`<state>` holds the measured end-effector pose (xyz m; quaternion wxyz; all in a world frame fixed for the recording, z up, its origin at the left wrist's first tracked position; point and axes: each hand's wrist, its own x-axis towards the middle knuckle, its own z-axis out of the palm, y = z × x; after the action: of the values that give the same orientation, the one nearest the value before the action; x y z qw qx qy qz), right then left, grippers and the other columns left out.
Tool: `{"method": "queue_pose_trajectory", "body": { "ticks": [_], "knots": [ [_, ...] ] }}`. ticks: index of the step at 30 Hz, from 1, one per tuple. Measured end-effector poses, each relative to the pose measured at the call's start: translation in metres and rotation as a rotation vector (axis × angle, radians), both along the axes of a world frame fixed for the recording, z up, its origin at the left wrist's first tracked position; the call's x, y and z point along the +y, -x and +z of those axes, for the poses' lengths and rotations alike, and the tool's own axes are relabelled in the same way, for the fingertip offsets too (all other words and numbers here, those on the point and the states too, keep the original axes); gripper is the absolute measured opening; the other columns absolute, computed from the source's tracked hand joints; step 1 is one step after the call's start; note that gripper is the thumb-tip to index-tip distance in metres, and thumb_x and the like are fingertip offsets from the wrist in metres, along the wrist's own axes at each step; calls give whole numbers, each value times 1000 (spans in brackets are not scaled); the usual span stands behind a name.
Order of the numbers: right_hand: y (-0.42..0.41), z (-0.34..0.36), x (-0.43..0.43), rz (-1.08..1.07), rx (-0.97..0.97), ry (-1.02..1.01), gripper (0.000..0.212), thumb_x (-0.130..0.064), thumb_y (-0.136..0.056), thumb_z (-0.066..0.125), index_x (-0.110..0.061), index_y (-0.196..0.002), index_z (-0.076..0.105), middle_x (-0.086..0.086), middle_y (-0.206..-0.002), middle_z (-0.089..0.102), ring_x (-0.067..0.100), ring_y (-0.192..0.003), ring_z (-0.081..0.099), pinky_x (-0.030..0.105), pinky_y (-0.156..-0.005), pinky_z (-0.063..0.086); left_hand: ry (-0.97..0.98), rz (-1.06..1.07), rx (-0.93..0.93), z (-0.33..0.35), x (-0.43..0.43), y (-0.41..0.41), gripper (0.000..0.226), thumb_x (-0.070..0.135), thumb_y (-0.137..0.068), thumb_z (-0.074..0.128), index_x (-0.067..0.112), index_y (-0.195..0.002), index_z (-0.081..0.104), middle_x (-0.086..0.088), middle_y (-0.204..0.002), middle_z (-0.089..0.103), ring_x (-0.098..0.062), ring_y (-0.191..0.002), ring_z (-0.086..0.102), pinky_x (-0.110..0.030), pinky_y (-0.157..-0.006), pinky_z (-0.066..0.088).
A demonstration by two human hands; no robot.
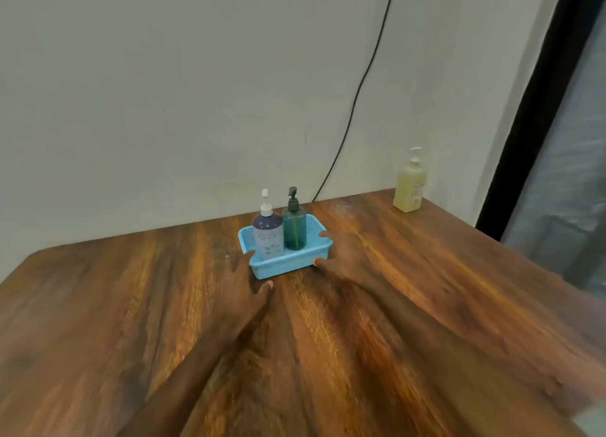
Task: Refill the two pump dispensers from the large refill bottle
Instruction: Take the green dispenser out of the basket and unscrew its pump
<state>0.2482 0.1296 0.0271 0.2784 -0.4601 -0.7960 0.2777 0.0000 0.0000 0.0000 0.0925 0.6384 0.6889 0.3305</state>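
A small blue plastic basket (278, 267) stands on the wooden table (131, 305) near the back wall. Inside it stand two pump dispensers: a dark blue and white one (268, 236) on the left and a green translucent one (294, 230) on the right. My left hand (244, 279) grips the basket's left near corner, with fingers over the rim. My right hand (341, 253) grips its right end, fingers hooked over the rim and thumb on the front wall. A large pale yellow pump bottle (410, 187) stands apart at the table's far right corner.
A black cable (357, 92) runs down the pale wall behind the basket. A dark window frame (524, 125) rises at the right, close to the table's right edge. Bare wood stretches around the basket.
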Motion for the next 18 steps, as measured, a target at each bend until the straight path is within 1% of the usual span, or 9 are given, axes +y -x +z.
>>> {"method": "queue_pose_trajectory", "body": {
  "ticks": [2, 3, 4, 5, 6, 9, 12, 15, 18],
  "knots": [
    [9, -5, 1, -120, -107, -120, 39, -47, -82, 74, -25, -114, 67, -14, -107, 64, 6, -97, 63, 15, -78, 51, -30, 20, -44, 8, 5, -3, 59, 52, -93, 65, 28, -146, 51, 0, -146, 59, -16, -129, 58, -28, -101, 51],
    [11, -8, 1, -125, -83, -107, 30, -42, -85, 74, -25, -110, 70, -14, -103, 65, 5, -94, 64, 13, -74, 51, -52, 11, -62, 8, 9, -4, 49, 43, -95, 69, 25, -140, 57, 1, -139, 63, -9, -117, 61, -17, -91, 49],
    [13, -9, -1, -134, -71, -89, 26, -38, -86, 74, -24, -107, 71, -15, -101, 64, 4, -92, 63, 13, -73, 51, -30, 25, -60, 11, 10, -6, 43, 38, -96, 70, 23, -136, 60, 1, -134, 65, -5, -107, 61, -10, -82, 46],
    [14, -11, 3, -156, -52, -105, 24, -36, -86, 75, -24, -106, 72, -15, -100, 63, 3, -90, 62, 13, -74, 51, -43, 28, -65, 10, 15, -6, 40, 36, -97, 70, 21, -133, 63, 1, -130, 67, -3, -100, 61, -7, -77, 46],
    [14, -10, 5, -171, -43, -112, 22, -35, -85, 76, -24, -104, 73, -15, -99, 64, 2, -89, 62, 15, -74, 52, -44, 42, -84, 12, 17, -7, 37, 36, -96, 71, 20, -129, 65, 1, -127, 69, -4, -97, 63, -10, -75, 50],
    [9, -11, 6, -161, -34, -101, 20, -36, -83, 78, -25, -99, 75, -10, -97, 70, -1, -84, 62, 12, -68, 46, -68, 85, -158, 15, 23, -6, 30, 32, -95, 74, 17, -121, 71, -4, -122, 74, -11, -100, 70, -29, -83, 63],
    [2, -3, -7, -176, 16, -153, 15, -30, -83, 79, -21, -94, 76, -14, -85, 66, -7, -75, 59, 7, -63, 42, -116, 83, -171, 19, 19, -9, 27, 30, -95, 73, 17, -118, 73, -4, -120, 75, -12, -101, 71, -32, -85, 64],
    [-8, 11, -26, -195, 57, -207, 11, -26, -82, 80, -18, -90, 78, -14, -79, 66, -11, -67, 57, 2, -61, 41, -178, 63, -155, 27, 9, -18, 26, 30, -95, 73, 16, -117, 75, -3, -116, 76, -9, -98, 72, -27, -82, 63],
    [-22, 24, -48, -195, 63, -213, 13, -25, -82, 80, -18, -93, 78, -15, -82, 65, -8, -71, 57, 1, -59, 40, -207, 51, -168, 39, -10, -29, 23, 26, -93, 76, 15, -114, 76, -2, -114, 77, -6, -92, 70, -8, -71, 55]
  ]
}}
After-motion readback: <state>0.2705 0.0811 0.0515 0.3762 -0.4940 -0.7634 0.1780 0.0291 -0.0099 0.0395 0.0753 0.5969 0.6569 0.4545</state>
